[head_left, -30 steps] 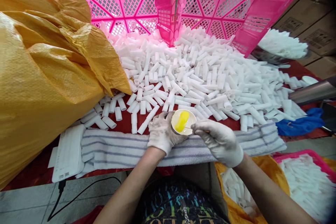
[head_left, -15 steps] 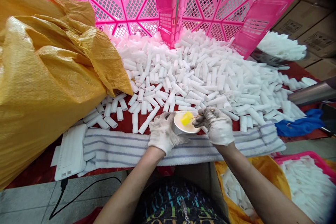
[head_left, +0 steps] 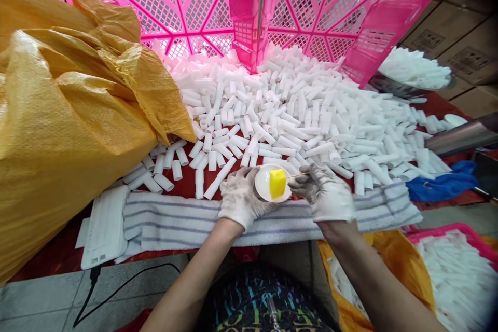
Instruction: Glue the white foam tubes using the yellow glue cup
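Note:
My left hand (head_left: 239, 198), in a soiled white glove, grips a small round white dish (head_left: 266, 182) just above the striped towel (head_left: 175, 218). My right hand (head_left: 324, 193), also gloved, pinches a thin wooden stick (head_left: 298, 175) with a yellow sponge block (head_left: 277, 183) on its tip. The yellow block sits inside the dish. Behind both hands lies a big heap of short white tubes (head_left: 295, 114) on the red table top (head_left: 187, 174).
A bulky yellow woven sack (head_left: 70, 114) fills the left. Pink lattice crates (head_left: 249, 5) stand behind the heap. A blue cloth (head_left: 443, 184) and a metal pipe (head_left: 461, 137) lie at the right. A pink tray of white tubes (head_left: 455, 270) sits lower right. A white flat device (head_left: 103, 225) with a cable rests at left.
My right hand turned and shifted slightly, moving the stick so the yellow block went from lying flat in the dish to standing more upright in it. My left hand held still.

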Motion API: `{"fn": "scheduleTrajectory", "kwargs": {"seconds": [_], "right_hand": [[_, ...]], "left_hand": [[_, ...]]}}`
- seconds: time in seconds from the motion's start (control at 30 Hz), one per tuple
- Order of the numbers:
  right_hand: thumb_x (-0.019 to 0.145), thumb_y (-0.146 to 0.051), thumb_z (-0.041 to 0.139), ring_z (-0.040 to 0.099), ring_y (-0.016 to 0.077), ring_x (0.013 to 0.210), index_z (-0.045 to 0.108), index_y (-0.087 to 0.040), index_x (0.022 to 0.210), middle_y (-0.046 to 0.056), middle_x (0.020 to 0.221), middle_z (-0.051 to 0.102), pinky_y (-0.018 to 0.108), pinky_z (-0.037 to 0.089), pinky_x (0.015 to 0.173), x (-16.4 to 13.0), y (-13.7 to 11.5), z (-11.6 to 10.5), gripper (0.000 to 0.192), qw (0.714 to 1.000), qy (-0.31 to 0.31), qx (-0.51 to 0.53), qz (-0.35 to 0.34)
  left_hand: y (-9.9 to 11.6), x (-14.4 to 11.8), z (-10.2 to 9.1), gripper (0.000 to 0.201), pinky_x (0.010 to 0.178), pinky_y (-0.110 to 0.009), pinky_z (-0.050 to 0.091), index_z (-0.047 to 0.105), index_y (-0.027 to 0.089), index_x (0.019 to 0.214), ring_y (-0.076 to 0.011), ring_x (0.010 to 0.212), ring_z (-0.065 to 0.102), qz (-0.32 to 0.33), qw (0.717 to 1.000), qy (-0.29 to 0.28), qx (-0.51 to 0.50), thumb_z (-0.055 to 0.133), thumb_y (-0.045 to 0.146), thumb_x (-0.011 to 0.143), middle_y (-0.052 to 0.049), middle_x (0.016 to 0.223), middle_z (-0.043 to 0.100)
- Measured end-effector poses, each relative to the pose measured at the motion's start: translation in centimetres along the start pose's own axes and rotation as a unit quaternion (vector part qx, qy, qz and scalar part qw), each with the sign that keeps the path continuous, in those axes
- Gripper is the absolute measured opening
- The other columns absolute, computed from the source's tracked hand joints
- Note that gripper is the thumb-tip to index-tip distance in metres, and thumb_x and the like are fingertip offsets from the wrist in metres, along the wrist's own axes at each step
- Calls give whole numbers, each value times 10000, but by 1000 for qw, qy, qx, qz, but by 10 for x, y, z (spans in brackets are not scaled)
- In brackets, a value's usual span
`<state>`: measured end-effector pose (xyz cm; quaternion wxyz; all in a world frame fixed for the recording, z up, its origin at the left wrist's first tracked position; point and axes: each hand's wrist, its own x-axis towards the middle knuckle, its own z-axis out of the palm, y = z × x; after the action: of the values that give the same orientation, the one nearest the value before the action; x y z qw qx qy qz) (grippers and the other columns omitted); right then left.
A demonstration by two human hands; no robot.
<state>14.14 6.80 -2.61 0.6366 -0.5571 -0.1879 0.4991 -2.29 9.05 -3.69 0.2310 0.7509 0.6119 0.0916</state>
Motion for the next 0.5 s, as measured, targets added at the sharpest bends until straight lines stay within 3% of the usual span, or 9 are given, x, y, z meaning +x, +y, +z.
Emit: {"fn": "scheduleTrajectory", "kwargs": {"seconds": [0.2, 0.5], "right_hand": [[646, -385, 754, 579, 115, 406, 592, -131, 789, 6, 556, 627, 163, 439, 330, 32, 22, -7, 334, 993, 11, -119, -25], [734, -306, 708, 608, 152, 444, 579, -110, 768, 68, 583, 647, 227, 501, 397, 54, 5, -14, 237, 983, -94, -90, 130]], "left_hand": [[0, -1, 2, 813, 921, -410, 381, 507, 373, 1267, -301, 1126, 492, 17, 1000, 12, 3, 705, 674, 537, -37, 1278, 527], [1, 1, 7, 819, 881, -428, 389, 499, 384, 1260, -301, 1052, 525, 10, 1000, 17, 4, 649, 737, 536, -43, 1260, 534]]}}
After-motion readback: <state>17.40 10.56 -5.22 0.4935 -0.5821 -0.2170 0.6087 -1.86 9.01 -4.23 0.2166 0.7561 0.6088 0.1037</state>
